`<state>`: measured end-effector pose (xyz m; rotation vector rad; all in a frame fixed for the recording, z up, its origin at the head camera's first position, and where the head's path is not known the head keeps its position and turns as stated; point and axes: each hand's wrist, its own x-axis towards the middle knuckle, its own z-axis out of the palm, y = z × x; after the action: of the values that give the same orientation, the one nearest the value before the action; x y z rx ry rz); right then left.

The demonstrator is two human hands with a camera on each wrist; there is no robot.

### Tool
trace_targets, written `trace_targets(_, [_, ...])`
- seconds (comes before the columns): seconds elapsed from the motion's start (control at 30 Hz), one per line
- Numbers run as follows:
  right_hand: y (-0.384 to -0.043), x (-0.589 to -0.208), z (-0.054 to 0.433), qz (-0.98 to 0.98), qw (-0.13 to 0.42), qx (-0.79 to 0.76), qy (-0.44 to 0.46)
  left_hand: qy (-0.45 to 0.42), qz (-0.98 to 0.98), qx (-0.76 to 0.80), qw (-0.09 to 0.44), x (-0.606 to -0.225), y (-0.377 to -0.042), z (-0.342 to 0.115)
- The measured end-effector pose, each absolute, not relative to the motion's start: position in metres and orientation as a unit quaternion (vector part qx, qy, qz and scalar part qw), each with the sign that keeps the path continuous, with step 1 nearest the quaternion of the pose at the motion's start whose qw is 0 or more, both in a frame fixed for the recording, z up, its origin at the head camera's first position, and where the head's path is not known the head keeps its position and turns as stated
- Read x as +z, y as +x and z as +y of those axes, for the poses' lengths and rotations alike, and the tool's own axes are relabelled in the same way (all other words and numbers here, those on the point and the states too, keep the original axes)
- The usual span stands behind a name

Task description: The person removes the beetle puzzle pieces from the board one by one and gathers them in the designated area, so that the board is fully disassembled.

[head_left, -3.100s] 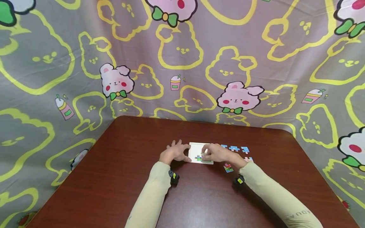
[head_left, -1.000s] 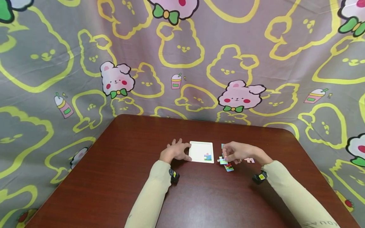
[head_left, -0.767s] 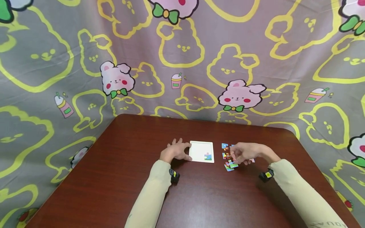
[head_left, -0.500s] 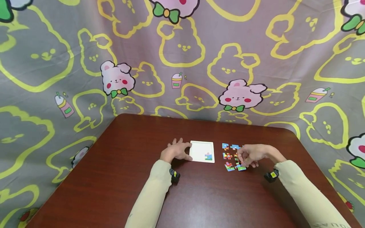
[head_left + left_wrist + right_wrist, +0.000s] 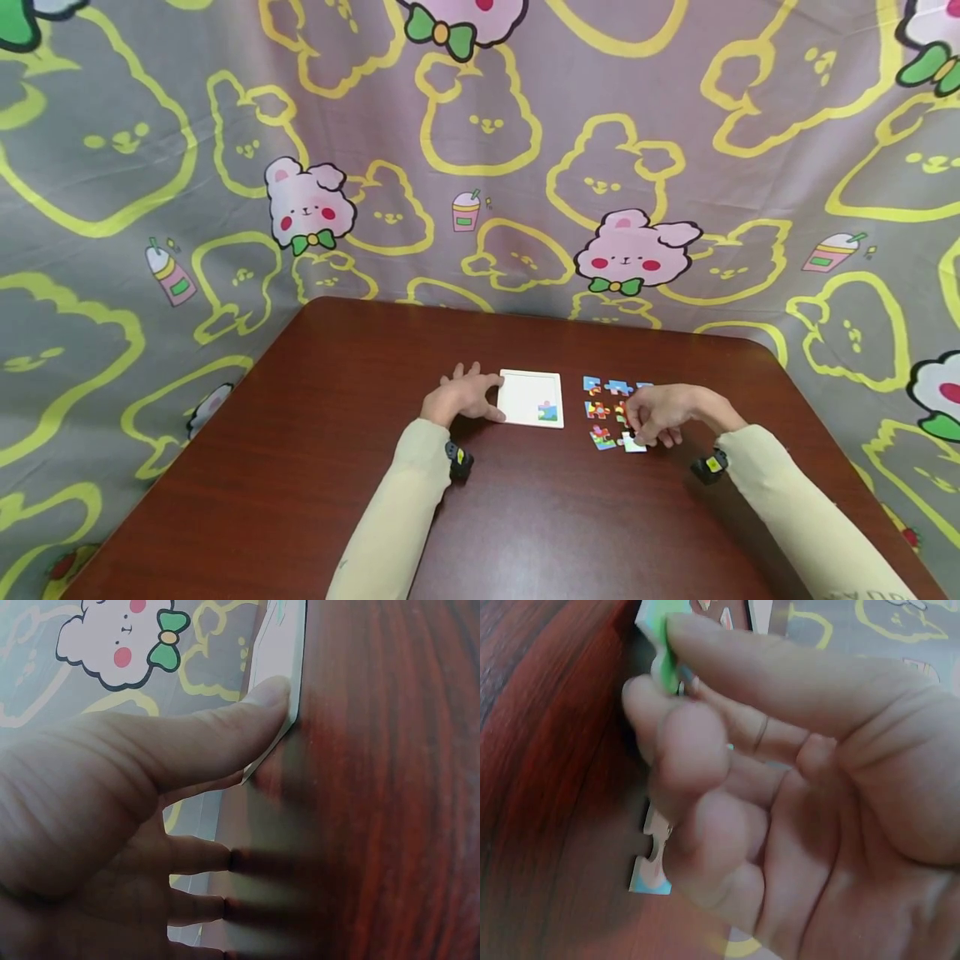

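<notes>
My left hand [image 5: 467, 398] rests at the left edge of a white puzzle tray [image 5: 525, 400], its thumb [image 5: 262, 705] pressing near the corner and the other fingers spread and straight. A picture piece [image 5: 548, 412] sits in the tray's near right corner. To the right of the tray, my right hand [image 5: 660, 412] pinches a jigsaw piece [image 5: 634, 442] with green on it between thumb and fingers, low at the near row of loose pieces. The piece's face shines white with glare in the head view. In the right wrist view, the thumb [image 5: 697, 637] lies on the piece's green face [image 5: 660, 619].
Loose jigsaw pieces lie in rows right of the tray, among them a blue one [image 5: 618, 387], a red and orange one [image 5: 596, 410] and a red and green one [image 5: 602, 437]. My right hand partly hides others. A patterned curtain [image 5: 480, 192] hangs behind the brown table [image 5: 390, 367].
My right hand has moved right from over the tray to the loose pieces, carrying a jigsaw piece. In the last half second that piece has tilted and caught glare. The left hand stays put.
</notes>
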<state>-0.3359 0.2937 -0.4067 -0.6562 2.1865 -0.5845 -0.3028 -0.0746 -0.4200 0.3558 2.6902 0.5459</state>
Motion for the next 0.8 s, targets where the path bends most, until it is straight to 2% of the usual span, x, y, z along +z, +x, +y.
trace_targets(0.33, [-0.326,-0.401,0.280,0.896,0.343,-0.169,-0.224,0.126,0.955,0.195,0.185,-0.424,-0.305,-0.075])
trace_targets(0.47, [-0.329,-0.399,0.276,0.888,0.327,-0.198,-0.255,0.126,0.954,0.197,0.187,-0.424,-0.305,-0.074])
trace_targets(0.8, [-0.335,-0.397,0.240,0.865,0.240,-0.282,-0.339,0.126,0.954,0.199,0.184,-0.424,-0.304,-0.076])
